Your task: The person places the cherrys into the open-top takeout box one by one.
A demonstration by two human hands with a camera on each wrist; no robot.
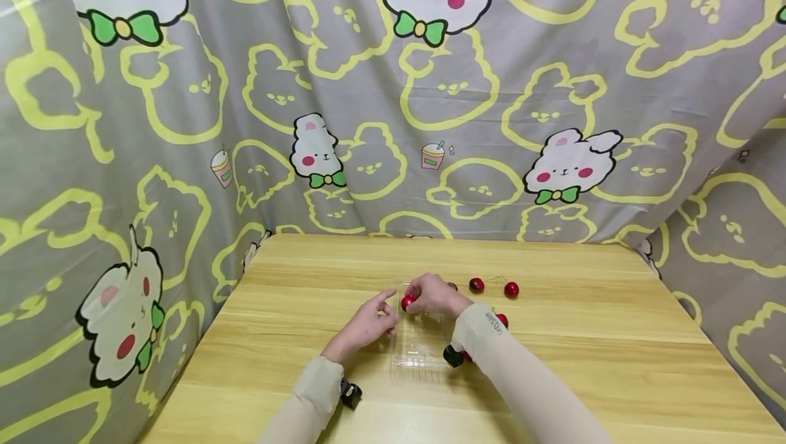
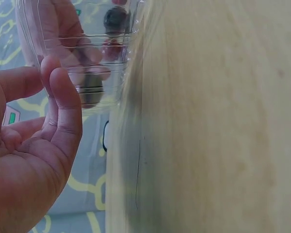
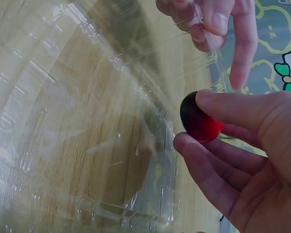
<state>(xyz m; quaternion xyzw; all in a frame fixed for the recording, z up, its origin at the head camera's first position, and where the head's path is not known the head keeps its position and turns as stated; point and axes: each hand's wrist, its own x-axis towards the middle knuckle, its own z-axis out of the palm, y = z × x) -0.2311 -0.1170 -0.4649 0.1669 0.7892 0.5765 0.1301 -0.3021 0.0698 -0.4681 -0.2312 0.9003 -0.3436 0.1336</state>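
A clear plastic box (image 1: 424, 355) stands on the table between the hands. My left hand (image 1: 371, 319) is at its left side, with thumb and fingertips (image 2: 65, 87) pinching the box's rim in the left wrist view. Over the far left part of the box, my right hand (image 1: 434, 292) holds a cherry (image 3: 201, 119) between thumb and fingers. That cherry is dark on one side and bright red on the other. In the right wrist view the bare floor of the box (image 3: 102, 131) shows below the fruit.
To the right of the box lie more cherries, a dark red one (image 1: 476, 285) and a red one (image 1: 512, 290) at the back with stems joined. Another cherry (image 1: 501, 320) shows beside the right sleeve. A patterned grey curtain (image 1: 368, 89) surrounds the wooden table (image 1: 295, 273).
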